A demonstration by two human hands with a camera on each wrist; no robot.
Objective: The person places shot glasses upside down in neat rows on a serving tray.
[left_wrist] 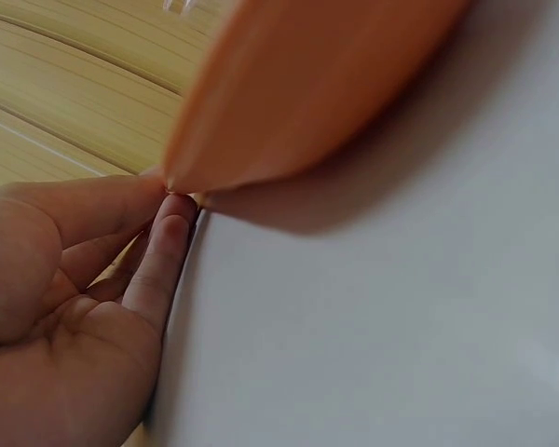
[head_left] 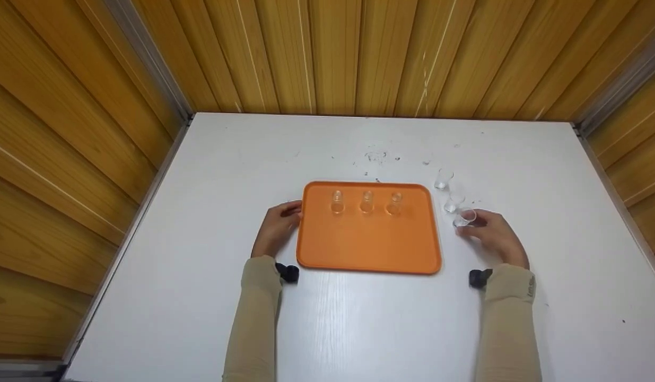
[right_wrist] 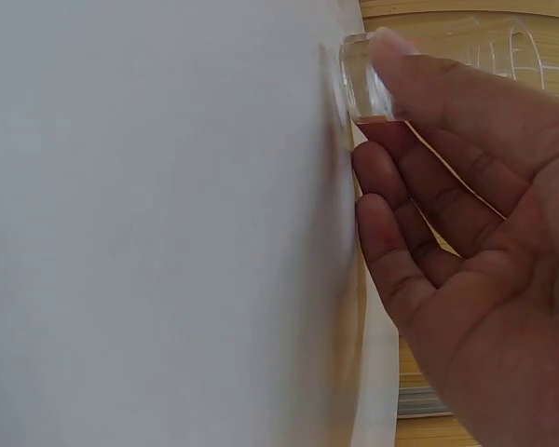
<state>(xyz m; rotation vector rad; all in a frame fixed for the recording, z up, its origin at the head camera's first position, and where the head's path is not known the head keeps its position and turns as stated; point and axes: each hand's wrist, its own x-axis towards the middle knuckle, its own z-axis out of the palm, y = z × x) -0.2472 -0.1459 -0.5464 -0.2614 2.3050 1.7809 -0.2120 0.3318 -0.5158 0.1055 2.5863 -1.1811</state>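
An orange tray (head_left: 369, 246) lies on the white table with three small clear glasses standing in a row towards its far side: the left glass (head_left: 337, 202), the middle glass (head_left: 367, 202) and the right glass (head_left: 395, 203). My left hand (head_left: 277, 228) pinches the tray's left rim; in the left wrist view the fingertips (left_wrist: 172, 225) meet at the rim's edge. To the right of the tray, my right hand (head_left: 494, 233) holds another clear shot glass (right_wrist: 368, 79) between thumb and fingers, close to its thick base. That glass stands at the table surface.
Beyond the right hand are two more clear glasses, a nearer glass (head_left: 453, 203) and a farther glass (head_left: 443, 179). Dark scuff marks (head_left: 376, 156) dot the table behind the tray. Wood-patterned walls (head_left: 335, 58) enclose the back and sides.
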